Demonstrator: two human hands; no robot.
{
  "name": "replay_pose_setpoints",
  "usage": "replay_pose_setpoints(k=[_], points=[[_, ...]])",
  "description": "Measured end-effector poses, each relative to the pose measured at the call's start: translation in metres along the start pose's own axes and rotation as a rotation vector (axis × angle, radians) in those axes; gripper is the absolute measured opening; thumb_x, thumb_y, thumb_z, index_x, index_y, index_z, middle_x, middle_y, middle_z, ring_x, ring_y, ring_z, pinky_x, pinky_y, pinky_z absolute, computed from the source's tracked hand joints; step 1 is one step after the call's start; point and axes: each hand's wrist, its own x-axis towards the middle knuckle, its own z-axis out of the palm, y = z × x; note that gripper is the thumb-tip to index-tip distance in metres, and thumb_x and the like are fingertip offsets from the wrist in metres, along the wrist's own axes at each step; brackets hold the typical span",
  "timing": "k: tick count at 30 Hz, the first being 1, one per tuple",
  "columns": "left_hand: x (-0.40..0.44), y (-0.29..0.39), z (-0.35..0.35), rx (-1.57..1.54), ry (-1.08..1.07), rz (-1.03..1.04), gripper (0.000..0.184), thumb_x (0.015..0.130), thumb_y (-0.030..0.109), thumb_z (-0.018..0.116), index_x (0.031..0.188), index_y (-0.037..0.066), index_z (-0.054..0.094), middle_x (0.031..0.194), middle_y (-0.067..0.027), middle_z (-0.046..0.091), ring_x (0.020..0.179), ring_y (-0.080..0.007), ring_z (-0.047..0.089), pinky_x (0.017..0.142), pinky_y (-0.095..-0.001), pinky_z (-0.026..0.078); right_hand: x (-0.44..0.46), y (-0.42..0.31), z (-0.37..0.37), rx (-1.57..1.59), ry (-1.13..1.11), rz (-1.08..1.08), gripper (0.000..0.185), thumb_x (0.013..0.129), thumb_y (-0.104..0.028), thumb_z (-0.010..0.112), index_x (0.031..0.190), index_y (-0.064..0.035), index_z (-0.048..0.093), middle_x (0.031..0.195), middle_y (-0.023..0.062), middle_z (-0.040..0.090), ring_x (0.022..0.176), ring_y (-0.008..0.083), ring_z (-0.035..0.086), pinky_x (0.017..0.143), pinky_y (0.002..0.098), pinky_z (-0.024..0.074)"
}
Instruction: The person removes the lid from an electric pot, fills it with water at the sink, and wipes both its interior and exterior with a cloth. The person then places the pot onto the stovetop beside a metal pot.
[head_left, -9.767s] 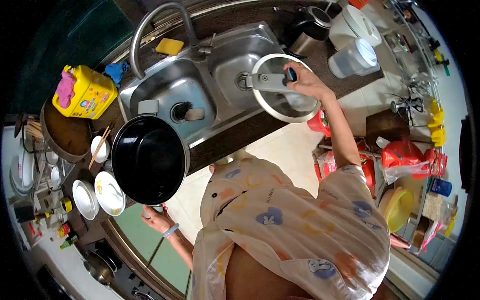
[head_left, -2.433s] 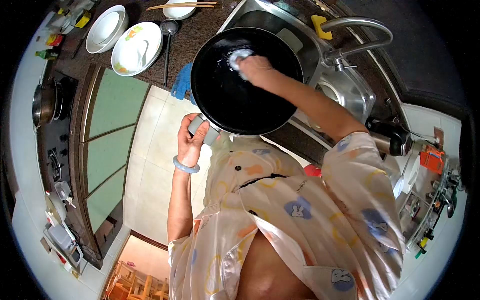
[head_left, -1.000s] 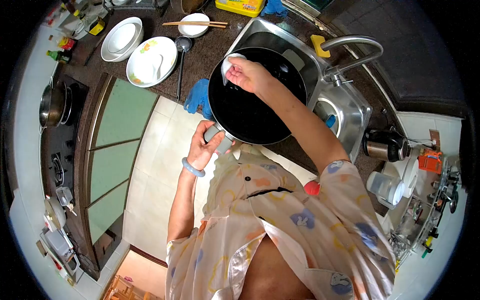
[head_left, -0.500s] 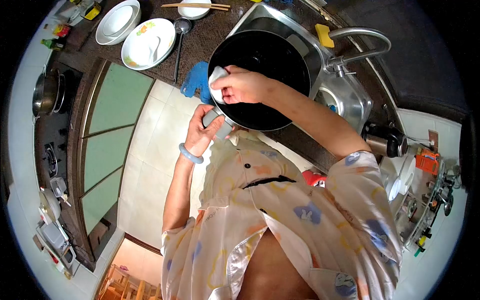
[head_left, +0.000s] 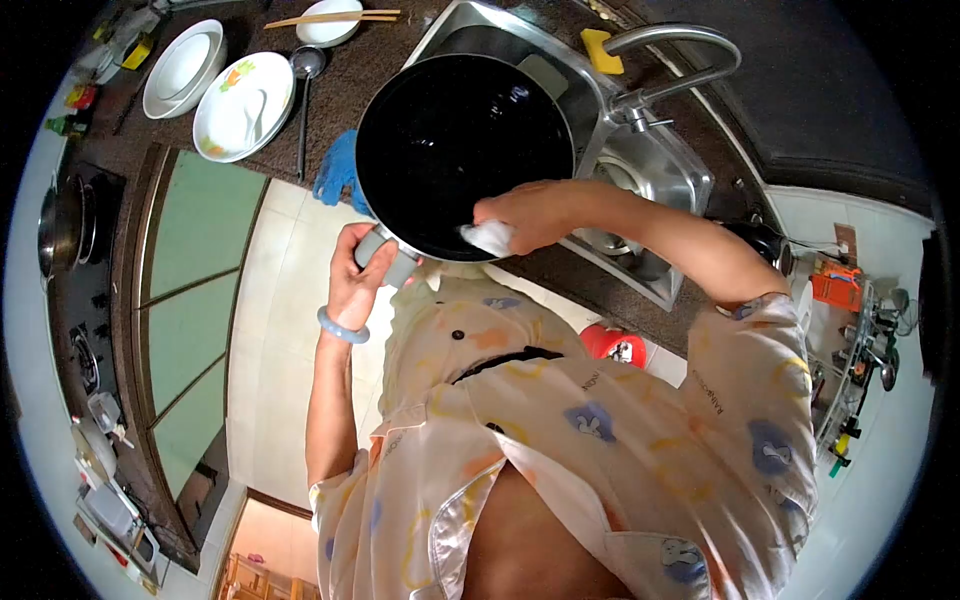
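Note:
A large black pot [head_left: 450,140] is tilted over the counter's edge and part of the sink, its dark inside facing up. My left hand [head_left: 362,272] is wrapped round the pot's grey handle [head_left: 393,262] at its near left side. In my right hand [head_left: 530,215] is a white cloth [head_left: 488,238], pressed against the inside wall at the pot's near rim. A second grey handle [head_left: 543,76] shows at the far side of the pot. Blue gloves or cloth [head_left: 340,172] lie at the counter edge left of the pot.
The steel sink [head_left: 655,165] with its faucet [head_left: 690,40] lies right of the pot, a yellow sponge [head_left: 601,52] behind. On the left counter are a flowered plate [head_left: 225,115], stacked bowls [head_left: 183,68], a ladle [head_left: 307,65] and chopsticks [head_left: 335,17] on a small bowl. Below stands a red bin [head_left: 600,343].
The pot lid once in my right hand is gone from it; a white cloth is there instead. Most recently the cloth has moved from the pot's left wall to its near rim.

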Motion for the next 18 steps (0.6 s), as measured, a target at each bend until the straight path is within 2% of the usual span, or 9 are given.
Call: replay_pose_setpoints(k=[3,4,7,9,12,13,15,17,18], points=[[-0.001,0.0,-0.002,0.005,-0.026,0.011,0.031,0.09,0.021,0.06,0.11,0.003,0.044,0.093,-0.0087,0.056,0.076,-0.0168,0.062,0.061,-0.0319,0.058,-0.016,0.035,0.001,-0.159,0.118,0.008,0.047,0.073,-0.01,0.061,0.119,-0.0073,0.052,0.11,0.018,0.061,0.104,0.032,0.058,0.086,0.0413,0.0451],[-0.001,0.004,0.001,0.013,-0.015,0.016,0.022,0.092,0.012,0.057,0.105,0.003,0.042,0.091,-0.0105,0.06,0.075,-0.0182,0.064,0.059,-0.0288,0.054,-0.023,0.047,0.001,-0.22,0.221,-0.047,0.041,0.075,-0.005,0.059,0.116,-0.0078,0.054,0.107,0.0167,0.061,0.101,0.0318,0.059,0.084,0.0424,0.0458],[-0.001,0.006,0.0,0.002,-0.041,0.009,0.023,0.092,0.013,0.057,0.107,0.004,0.042,0.091,-0.0102,0.06,0.075,-0.0184,0.064,0.059,-0.0287,0.054,-0.031,0.063,-0.016,-0.456,0.334,0.072,0.035,0.077,-0.003,0.059,0.112,-0.0081,0.056,0.1,0.0144,0.06,0.097,0.031,0.059,0.079,0.0421,0.0465],[0.001,0.004,-0.002,0.009,-0.052,0.03,0.024,0.091,0.013,0.058,0.107,0.004,0.042,0.09,-0.0102,0.06,0.076,-0.0187,0.065,0.06,-0.0289,0.054,-0.027,0.078,-0.029,-0.572,0.406,0.056,0.029,0.078,-0.002,0.059,0.107,-0.009,0.057,0.094,0.0121,0.058,0.092,0.0291,0.059,0.074,0.0418,0.0464],[0.001,0.006,-0.003,0.013,-0.059,0.045,0.023,0.091,0.012,0.057,0.106,0.004,0.041,0.09,-0.0104,0.06,0.074,-0.0182,0.064,0.058,-0.0286,0.053,-0.011,0.095,-0.051,-0.85,0.77,-0.075,0.023,0.079,-0.002,0.058,0.1,-0.0105,0.056,0.095,0.0105,0.054,0.089,0.0265,0.056,0.071,0.0397,0.0467],[0.002,0.005,-0.004,0.03,-0.065,0.046,0.023,0.092,0.012,0.057,0.105,0.004,0.041,0.09,-0.0107,0.06,0.073,-0.018,0.064,0.058,-0.0285,0.052,-0.004,0.096,-0.06,-0.86,0.775,-0.079,0.023,0.079,-0.002,0.058,0.1,-0.0105,0.056,0.095,0.0105,0.054,0.089,0.0265,0.056,0.071,0.0397,0.0467],[0.002,0.005,-0.005,0.05,-0.069,0.054,0.022,0.092,0.012,0.057,0.105,0.004,0.041,0.089,-0.0111,0.06,0.071,-0.0178,0.064,0.057,-0.0283,0.051,0.013,0.093,-0.077,-0.967,0.955,-0.19,0.02,0.08,-0.004,0.057,0.099,-0.0106,0.055,0.096,0.0094,0.052,0.09,0.0253,0.055,0.07,0.0367,0.0471],[0.001,0.006,-0.007,0.155,-0.069,0.037,0.027,0.09,0.019,0.061,0.107,0.006,0.045,0.086,-0.0034,0.056,0.073,-0.0127,0.06,0.057,-0.0296,0.055,0.03,0.089,-0.09,-1.008,0.95,-0.124,0.017,0.08,-0.007,0.058,0.096,-0.0121,0.054,0.095,0.0075,0.05,0.09,0.0236,0.053,0.07,0.0346,0.0474],[0.001,0.005,-0.007,0.153,-0.062,0.045,0.024,0.09,0.015,0.059,0.107,0.006,0.045,0.086,-0.0037,0.056,0.073,-0.0129,0.06,0.058,-0.0307,0.056,0.035,0.086,-0.095,-0.996,1.011,-0.238,0.016,0.08,-0.009,0.058,0.095,-0.0127,0.054,0.093,0.0068,0.049,0.09,0.0229,0.053,0.07,0.0342,0.0474]])
